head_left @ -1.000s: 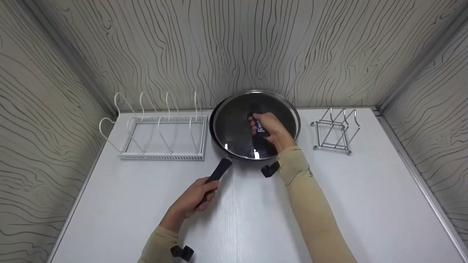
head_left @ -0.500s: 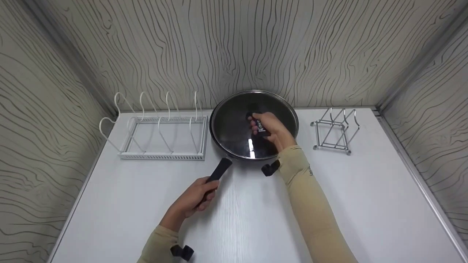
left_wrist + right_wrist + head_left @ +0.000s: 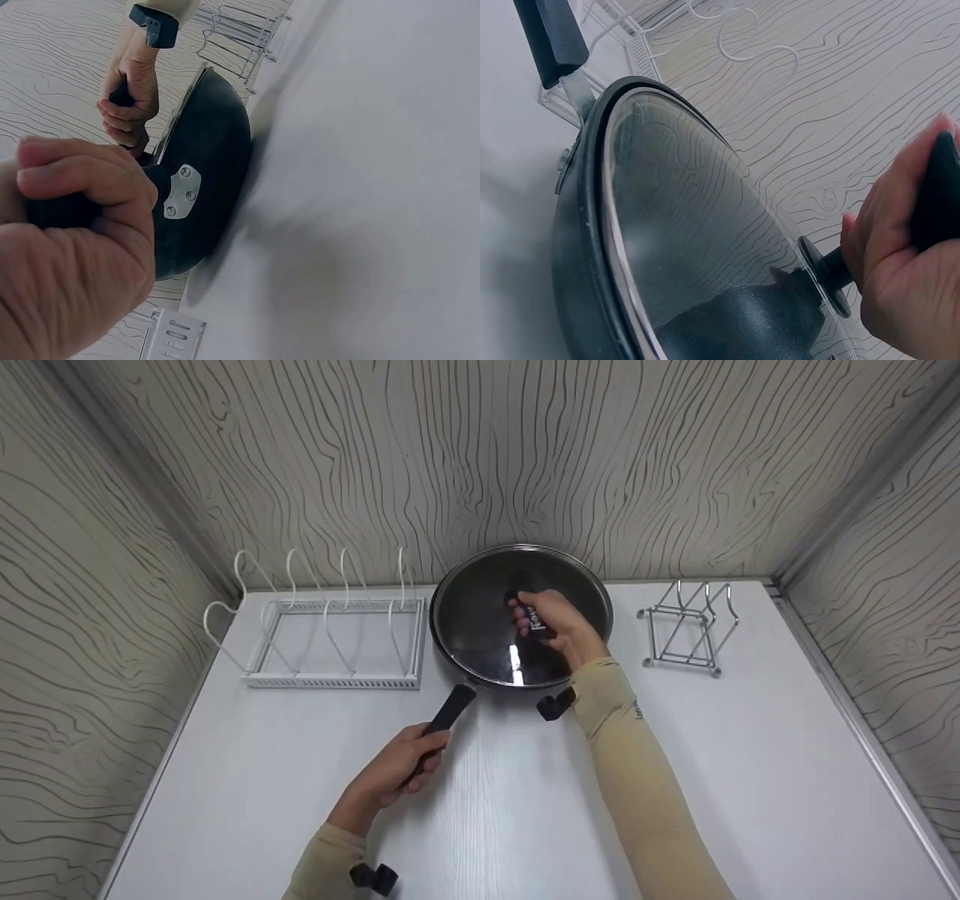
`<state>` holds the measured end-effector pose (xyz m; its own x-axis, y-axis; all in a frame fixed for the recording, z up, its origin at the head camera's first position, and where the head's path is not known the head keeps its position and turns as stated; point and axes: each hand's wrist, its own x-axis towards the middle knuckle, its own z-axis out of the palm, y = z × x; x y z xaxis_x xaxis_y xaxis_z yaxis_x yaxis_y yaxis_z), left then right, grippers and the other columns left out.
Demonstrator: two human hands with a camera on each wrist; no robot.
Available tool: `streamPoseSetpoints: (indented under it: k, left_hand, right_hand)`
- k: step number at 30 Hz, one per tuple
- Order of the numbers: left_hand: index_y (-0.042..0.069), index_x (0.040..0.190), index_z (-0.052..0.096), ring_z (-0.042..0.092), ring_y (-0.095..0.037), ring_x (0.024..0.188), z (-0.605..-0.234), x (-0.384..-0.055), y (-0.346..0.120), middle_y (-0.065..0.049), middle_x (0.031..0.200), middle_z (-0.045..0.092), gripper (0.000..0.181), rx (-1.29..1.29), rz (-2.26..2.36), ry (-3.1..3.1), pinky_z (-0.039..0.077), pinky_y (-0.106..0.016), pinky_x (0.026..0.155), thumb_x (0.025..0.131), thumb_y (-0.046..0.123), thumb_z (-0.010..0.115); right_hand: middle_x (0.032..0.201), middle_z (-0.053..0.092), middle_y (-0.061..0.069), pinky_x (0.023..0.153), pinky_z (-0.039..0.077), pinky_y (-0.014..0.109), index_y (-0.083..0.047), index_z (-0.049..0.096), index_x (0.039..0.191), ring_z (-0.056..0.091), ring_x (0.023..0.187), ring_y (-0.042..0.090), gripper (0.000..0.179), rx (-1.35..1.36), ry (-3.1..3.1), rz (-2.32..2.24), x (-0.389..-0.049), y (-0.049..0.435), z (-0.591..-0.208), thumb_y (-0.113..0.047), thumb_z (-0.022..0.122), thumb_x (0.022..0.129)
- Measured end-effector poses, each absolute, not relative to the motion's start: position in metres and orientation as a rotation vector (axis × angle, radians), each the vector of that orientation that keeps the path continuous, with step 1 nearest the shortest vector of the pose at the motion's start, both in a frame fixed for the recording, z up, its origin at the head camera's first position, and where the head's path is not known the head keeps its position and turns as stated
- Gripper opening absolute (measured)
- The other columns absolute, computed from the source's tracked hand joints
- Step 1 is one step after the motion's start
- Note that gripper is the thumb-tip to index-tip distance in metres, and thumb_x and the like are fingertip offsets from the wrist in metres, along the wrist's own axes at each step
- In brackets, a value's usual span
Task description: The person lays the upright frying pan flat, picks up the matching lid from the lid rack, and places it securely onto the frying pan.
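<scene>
A dark wok (image 3: 214, 135) sits on the white table, its riveted side seen in the left wrist view. My left hand (image 3: 397, 765) grips the wok's black handle (image 3: 454, 706), fingers wrapped round it. A glass lid (image 3: 480, 622) with a metal rim covers the wok. In the right wrist view the lid's rim lies within the wok's rim (image 3: 592, 180) along the visible side. My right hand (image 3: 555, 619) holds the black upright lid handle (image 3: 937, 195), which partly hides behind the fingers and palm.
A white wire rack (image 3: 334, 682) with several curved dividers stands left of the wok. To the right is a small chrome rack (image 3: 682, 660). A wood-grain patterned wall (image 3: 480, 457) rises close behind the wok, with more walls at both sides.
The lid has shifted slightly left and settled evenly over the wok, so less of the wok's left rim shows. Both hands have kept their grip and barely moved.
</scene>
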<state>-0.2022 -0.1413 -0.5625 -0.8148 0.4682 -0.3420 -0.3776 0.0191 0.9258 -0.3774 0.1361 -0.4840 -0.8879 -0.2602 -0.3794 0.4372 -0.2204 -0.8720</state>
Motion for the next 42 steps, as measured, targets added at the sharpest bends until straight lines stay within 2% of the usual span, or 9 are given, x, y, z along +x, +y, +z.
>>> streamPoseSetpoints:
  k: [20, 37, 42]
  left_hand:
    - [0.01, 0.089, 0.051, 0.036, -0.003, 0.04, -0.561, -0.201, -0.141, 0.007, 0.063, 0.045, 0.03, 0.116, 1.846, 1.731, 0.027, -0.02, 0.037, 0.107, 0.034, 0.054]
    - [0.009, 0.091, 0.05, 0.036, -0.002, 0.04, -0.563, -0.202, -0.143, 0.007, 0.063, 0.045, 0.031, 0.115, 1.85, 1.723, 0.027, -0.02, 0.037, 0.107, 0.035, 0.054]
    - [0.009, 0.092, 0.05, 0.036, -0.004, 0.041, -0.561, -0.202, -0.142, 0.007, 0.064, 0.045, 0.03, 0.114, 1.845, 1.736, 0.027, -0.019, 0.038, 0.107, 0.035, 0.055]
  right_hand:
    - [0.066, 0.055, -0.003, 0.044, 0.044, 0.016, 0.004, 0.055, 0.109, 0.049, 0.046, 0.003, 0.025, 0.215, 1.632, -2.079, -0.38, 0.141, -0.481, -0.017, 0.042, 0.112]
    - [0.066, 0.056, -0.003, 0.045, 0.044, 0.016, 0.004, 0.059, 0.11, 0.049, 0.049, 0.004, 0.026, 0.214, 1.642, -2.032, -0.38, 0.148, -0.479, -0.019, 0.046, 0.111]
    - [0.066, 0.054, -0.003, 0.045, 0.043, 0.015, 0.006, 0.056, 0.115, 0.048, 0.048, 0.004, 0.026, 0.195, 1.626, -2.033, -0.381, 0.15, -0.479, -0.017, 0.045, 0.111]
